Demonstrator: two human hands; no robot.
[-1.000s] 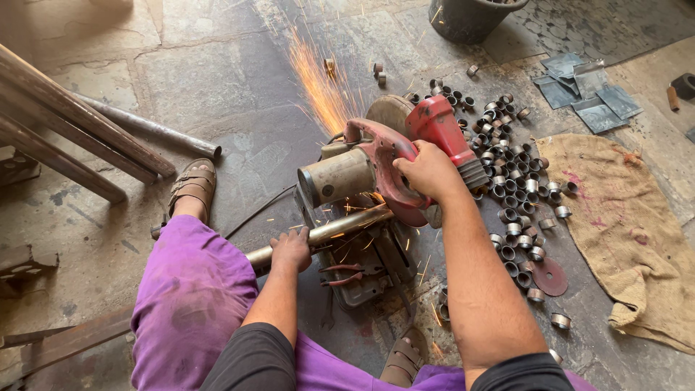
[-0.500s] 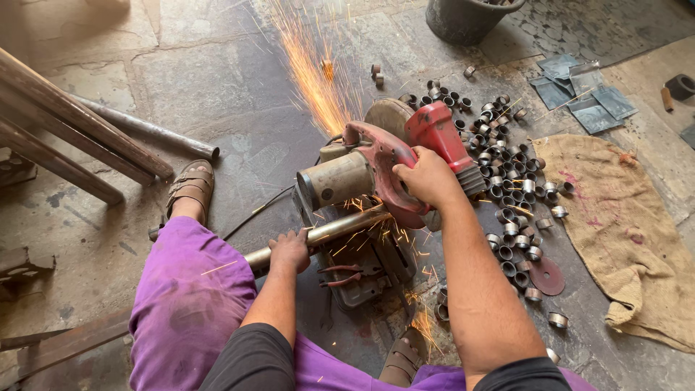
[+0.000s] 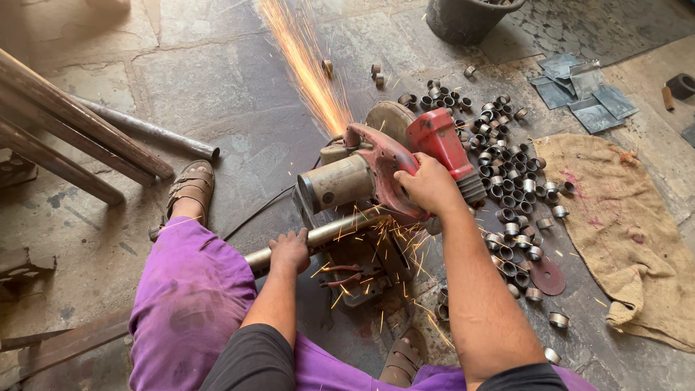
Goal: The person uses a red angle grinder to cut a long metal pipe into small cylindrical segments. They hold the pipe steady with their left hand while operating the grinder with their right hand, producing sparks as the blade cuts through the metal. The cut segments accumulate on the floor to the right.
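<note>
A red chop saw (image 3: 394,163) sits on the stone floor in front of me and cuts a metal pipe (image 3: 329,233) that lies across its base. My right hand (image 3: 428,187) grips the saw's red handle and presses it down. My left hand (image 3: 289,250) is closed around the pipe just left of the blade. A stream of sparks (image 3: 308,65) flies away from the blade towards the top of the view, and smaller sparks scatter under the saw. My legs in purple trousers (image 3: 190,297) bend to either side of the saw.
Several cut metal rings (image 3: 510,174) lie in a heap right of the saw, beside a burlap sack (image 3: 622,232). Long pipes (image 3: 79,137) lean at the left. A dark bucket (image 3: 467,16) and flat metal sheets (image 3: 583,98) sit at the top right. A spare cutting disc (image 3: 548,275) lies flat.
The saw head has gone lower into the pipe and the sparks are stronger, now also spraying under the saw. Both hands stay where they were.
</note>
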